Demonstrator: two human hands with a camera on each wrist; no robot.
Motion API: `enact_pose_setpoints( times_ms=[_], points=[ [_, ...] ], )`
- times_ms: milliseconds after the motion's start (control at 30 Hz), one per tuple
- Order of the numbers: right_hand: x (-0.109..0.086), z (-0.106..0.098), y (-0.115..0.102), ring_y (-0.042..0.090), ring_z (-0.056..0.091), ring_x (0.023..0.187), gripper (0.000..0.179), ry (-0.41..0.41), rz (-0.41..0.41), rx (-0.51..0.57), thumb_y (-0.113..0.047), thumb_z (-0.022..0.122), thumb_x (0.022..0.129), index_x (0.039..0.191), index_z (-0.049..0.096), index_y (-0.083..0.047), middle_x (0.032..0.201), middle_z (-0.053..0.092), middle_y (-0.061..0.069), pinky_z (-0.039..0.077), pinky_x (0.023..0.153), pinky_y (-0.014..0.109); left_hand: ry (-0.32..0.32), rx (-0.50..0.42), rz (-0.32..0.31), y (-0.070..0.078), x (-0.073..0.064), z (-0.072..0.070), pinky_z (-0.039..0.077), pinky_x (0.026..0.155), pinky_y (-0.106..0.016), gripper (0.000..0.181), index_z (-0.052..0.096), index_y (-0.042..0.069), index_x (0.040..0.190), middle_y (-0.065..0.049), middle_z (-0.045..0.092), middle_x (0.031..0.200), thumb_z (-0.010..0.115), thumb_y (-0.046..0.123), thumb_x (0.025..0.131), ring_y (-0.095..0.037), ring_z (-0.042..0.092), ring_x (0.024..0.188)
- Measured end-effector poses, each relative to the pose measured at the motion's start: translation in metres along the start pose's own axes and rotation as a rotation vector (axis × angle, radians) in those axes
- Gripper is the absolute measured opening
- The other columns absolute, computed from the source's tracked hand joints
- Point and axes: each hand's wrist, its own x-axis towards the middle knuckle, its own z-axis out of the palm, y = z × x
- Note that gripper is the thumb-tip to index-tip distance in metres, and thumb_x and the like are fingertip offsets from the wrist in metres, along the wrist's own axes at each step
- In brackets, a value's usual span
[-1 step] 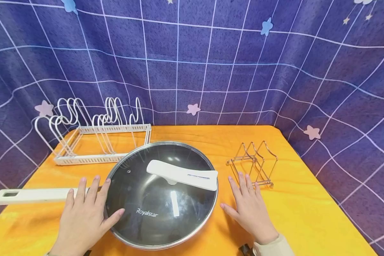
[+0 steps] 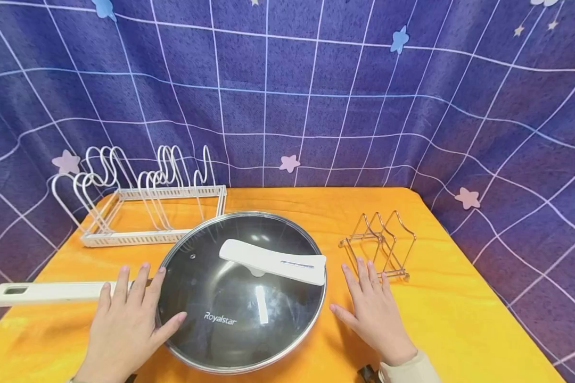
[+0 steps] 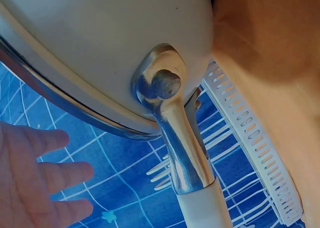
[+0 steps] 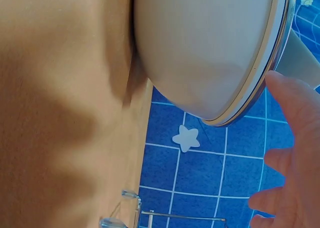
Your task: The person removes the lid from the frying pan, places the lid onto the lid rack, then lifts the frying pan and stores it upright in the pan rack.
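Observation:
A white pan [image 3: 115, 43] sits on the orange cloth, covered by a dark glass lid [image 2: 239, 340] lettered "Royalstar". The lid carries a long white handle [image 2: 273, 261]. The pan's cream handle [image 2: 52, 293] points left, joined by a metal bracket [image 3: 182, 148]. My left hand [image 2: 124, 324] is spread with straight fingers over the left rim, near where the handle begins; the left wrist view shows it apart from the bracket. To the right of the pan, my right hand [image 2: 374, 316] is spread too, fingers relaxed and holding nothing. Its thumb is near the lid's rim.
Behind the pan at left stands a white rack [image 2: 134, 238] with several looped dividers. A small metal wire rack [image 2: 383, 242] stands just beyond my right fingertips. The orange cloth [image 2: 460, 319] covers the table, and a blue gridded curtain [image 2: 287, 69] hangs behind and at both sides.

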Motion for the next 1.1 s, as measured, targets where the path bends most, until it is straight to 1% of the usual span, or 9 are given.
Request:
enact_pose_setpoints(
  times_ms=[200,400,667,733,800,900,967,1067,1100],
  points=[
    [0.001,0.0,0.0,0.046,0.025,0.137,0.078,-0.004,-0.004,0.004,-0.048,0.064,0.084,0.142,0.043,-0.001,0.148,0.029,0.031,0.024,0.105,0.065,-0.03,0.004,-0.011,0.0,-0.001,0.0,0.023,0.099,-0.069,0.092,0.052,-0.003,0.13,-0.033,0.046,0.133,0.048,0.074,0.08,-0.054,0.031,0.127],
    [0.001,0.002,0.0,0.047,0.025,0.136,0.077,-0.006,-0.013,0.01,-0.047,0.065,0.084,0.142,0.042,-0.001,0.148,0.028,0.031,0.024,0.105,0.066,-0.058,-0.007,0.016,-0.002,-0.001,-0.001,0.023,0.099,-0.07,0.089,0.049,-0.003,0.132,-0.033,0.045,0.133,0.057,0.067,0.079,-0.055,0.032,0.126],
    [0.0,0.002,-0.001,0.047,0.024,0.137,0.077,-0.009,-0.011,0.032,-0.047,0.063,0.085,0.142,0.042,0.0,0.148,0.028,0.031,0.024,0.104,0.066,-0.062,-0.015,0.026,-0.006,-0.003,-0.001,0.023,0.098,-0.07,0.086,0.049,-0.003,0.133,-0.031,0.046,0.133,0.058,0.064,0.08,-0.054,0.032,0.125],
    [0.001,0.002,-0.001,0.047,0.025,0.136,0.077,-0.008,-0.013,0.042,-0.047,0.063,0.085,0.142,0.042,0.0,0.147,0.029,0.031,0.024,0.104,0.066,-0.054,-0.029,0.059,-0.008,-0.003,0.0,0.022,0.101,-0.069,0.086,0.049,-0.002,0.133,-0.029,0.047,0.132,0.056,0.066,0.08,-0.053,0.034,0.125],
    [0.001,0.001,-0.002,0.047,0.026,0.136,0.076,-0.005,-0.016,0.06,-0.046,0.063,0.085,0.142,0.042,0.0,0.147,0.03,0.03,0.023,0.104,0.066,-0.006,-0.068,0.137,-0.012,-0.003,0.0,0.016,0.109,-0.063,0.084,0.051,0.001,0.131,-0.026,0.051,0.13,0.051,0.069,0.082,-0.051,0.036,0.123],
    [0.003,0.0,-0.003,0.046,0.031,0.134,0.069,0.044,-0.026,0.145,-0.04,0.063,0.087,0.14,0.045,0.001,0.144,0.037,0.028,0.025,0.105,0.064,0.099,-0.15,0.29,-0.021,0.0,0.001,0.007,0.117,-0.043,0.081,0.055,0.002,0.125,-0.021,0.056,0.124,0.042,0.071,0.086,-0.047,0.042,0.117],
    [0.006,-0.001,-0.005,0.044,0.037,0.131,0.061,0.119,-0.046,0.238,-0.033,0.062,0.089,0.137,0.048,0.002,0.14,0.045,0.026,0.029,0.103,0.063,0.15,-0.185,0.359,-0.027,0.003,0.001,0.002,0.116,-0.03,0.079,0.056,0.002,0.123,-0.02,0.059,0.12,0.038,0.07,0.088,-0.047,0.045,0.112],
    [0.011,-0.003,-0.008,0.043,0.048,0.122,0.048,0.257,-0.097,0.391,-0.022,0.059,0.091,0.131,0.053,0.004,0.131,0.054,0.023,0.037,0.097,0.061,0.164,-0.196,0.372,-0.038,0.006,0.0,0.002,0.114,-0.024,0.073,0.058,-0.001,0.12,-0.02,0.06,0.118,0.042,0.062,0.087,-0.046,0.047,0.109],
    [0.013,-0.004,-0.009,0.043,0.05,0.119,0.045,0.293,-0.112,0.427,-0.02,0.058,0.091,0.13,0.053,0.004,0.129,0.056,0.022,0.038,0.095,0.061,0.155,-0.182,0.363,-0.042,0.006,-0.001,0.007,0.115,-0.027,0.069,0.059,-0.001,0.119,-0.021,0.06,0.117,0.046,0.058,0.086,-0.046,0.048,0.108]
  ],
)
